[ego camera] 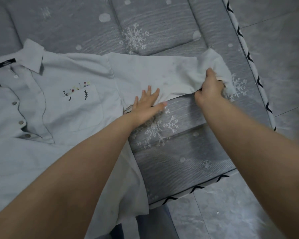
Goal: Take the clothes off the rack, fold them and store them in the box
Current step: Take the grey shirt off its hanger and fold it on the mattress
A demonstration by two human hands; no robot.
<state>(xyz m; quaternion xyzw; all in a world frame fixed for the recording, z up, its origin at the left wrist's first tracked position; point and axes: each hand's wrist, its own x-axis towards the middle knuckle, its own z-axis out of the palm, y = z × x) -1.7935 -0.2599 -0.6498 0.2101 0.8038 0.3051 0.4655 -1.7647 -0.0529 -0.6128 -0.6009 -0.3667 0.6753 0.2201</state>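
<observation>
Shirt (62,107), pale blue-grey, lies front-up on a grey quilted mattress (162,23) with a snowflake pattern. Collar (33,57) sits far left; body runs toward the near edge of view, so the long axis goes far to near. Button placket (21,121) at left, embroidered chest pocket (79,94) right of it. One sleeve (162,75) stretches out to the right, across the mattress, its long axis left-right.

Left hand (145,106) lies flat, fingers spread, pressing the sleeve near the armpit seam. Right hand (209,87) is clenched on the sleeve end, bunching and lifting the cuff fabric.

Tiled floor (274,49) lies right of and near the mattress edge. No container in view.
</observation>
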